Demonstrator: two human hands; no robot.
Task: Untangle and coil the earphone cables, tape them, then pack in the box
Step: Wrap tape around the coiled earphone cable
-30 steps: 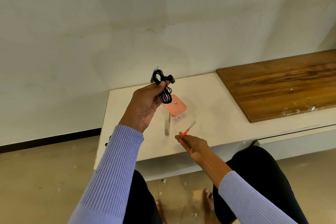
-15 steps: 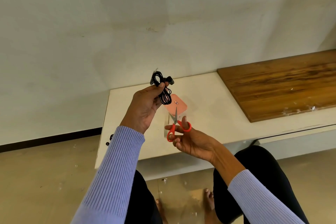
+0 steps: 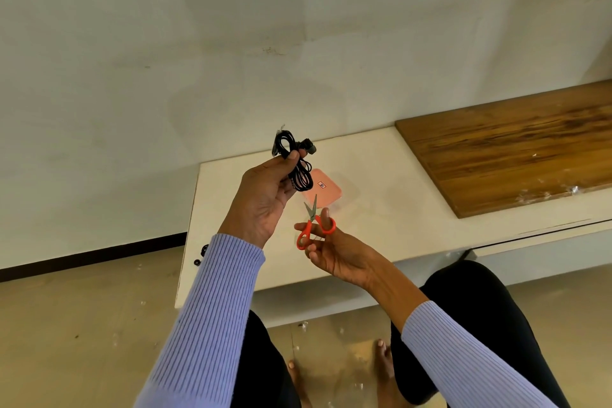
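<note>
1. Head view: the left hand (image 3: 265, 199) is raised above the white bench (image 3: 390, 209), and a coiled black earphone cable (image 3: 296, 162) is pinched between its thumb and fingers.
2. The cable bundle is held upright in the air, clear of the bench; an earbud is seen sticking out at its upper right.
3. Red-handled scissors (image 3: 313, 225) are gripped in the right hand (image 3: 337, 252), with a thumb and a finger passed through the loops.
4. The blades are pointed up toward the cable and are seen nearly closed; they are just below the bundle, not touching it.
5. A pink box (image 3: 326, 190) is seen lying on the bench behind both hands.
6. A wooden board (image 3: 513, 149) is laid on the bench at the right.
7. Whether tape is on the cable cannot be told.
</note>
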